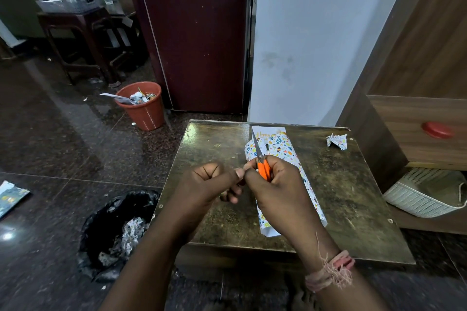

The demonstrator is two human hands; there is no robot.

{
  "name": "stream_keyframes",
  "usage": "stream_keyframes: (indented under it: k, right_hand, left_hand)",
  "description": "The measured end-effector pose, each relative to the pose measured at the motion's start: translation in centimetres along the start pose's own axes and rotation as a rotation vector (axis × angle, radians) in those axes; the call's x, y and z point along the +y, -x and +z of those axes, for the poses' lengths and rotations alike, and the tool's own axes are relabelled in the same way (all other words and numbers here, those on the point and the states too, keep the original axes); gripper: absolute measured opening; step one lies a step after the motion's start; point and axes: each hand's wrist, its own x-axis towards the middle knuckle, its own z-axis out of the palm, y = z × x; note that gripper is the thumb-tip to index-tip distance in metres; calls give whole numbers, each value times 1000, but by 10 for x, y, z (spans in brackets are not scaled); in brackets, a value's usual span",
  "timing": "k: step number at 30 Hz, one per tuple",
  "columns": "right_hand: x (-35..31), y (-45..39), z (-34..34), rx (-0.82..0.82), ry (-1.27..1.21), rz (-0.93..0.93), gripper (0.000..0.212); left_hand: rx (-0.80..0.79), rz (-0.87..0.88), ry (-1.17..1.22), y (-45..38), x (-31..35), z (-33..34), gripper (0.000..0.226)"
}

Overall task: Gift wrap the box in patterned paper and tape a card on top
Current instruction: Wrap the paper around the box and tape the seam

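Note:
A long box wrapped in white patterned paper (283, 151) lies on the worn wooden table (217, 149), running from far to near. A white card (269, 131) with printed writing rests on its far end. My right hand (280, 189) is shut on orange-handled scissors (262, 166), blades pointing away over the box. My left hand (209, 182) is closed just beside it, thumb and finger pinched together at the scissor handles; whether a piece of tape is between them is too small to tell. The near half of the box is hidden by my right hand.
A crumpled scrap of patterned paper (337, 141) lies at the table's far right. A black bag with paper waste (118, 230) sits on the floor at left, an orange bin (142, 108) farther back. A white basket (427, 194) stands at right.

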Motion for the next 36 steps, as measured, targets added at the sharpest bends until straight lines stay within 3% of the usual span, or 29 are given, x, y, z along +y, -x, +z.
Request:
stream_keyframes:
  k: [6,12,21,29,31,36]
  right_hand:
    - [2,-1,2,34,68,0,23]
    - [4,-3,1,59,95,6,28]
    - [5,-4,-4,84,112,-26,17]
    - [4,-6,-7,127,92,-23,23]
    - [3,-5,-8,105,90,-8,20]
    - [5,-5,-6,95,81,18,18]
  left_hand:
    - [37,-29,13,-3,-1,0,28]
    - [-77,-84,-93,-1,2,-2,43]
    - [-106,-220,-27,6,7,0,16]
    - [-60,-249,-82,4,6,-11,27]
    - [-94,-220,-74,5,10,-12,26]
    - [-254,-227,85,9,15,-11,49]
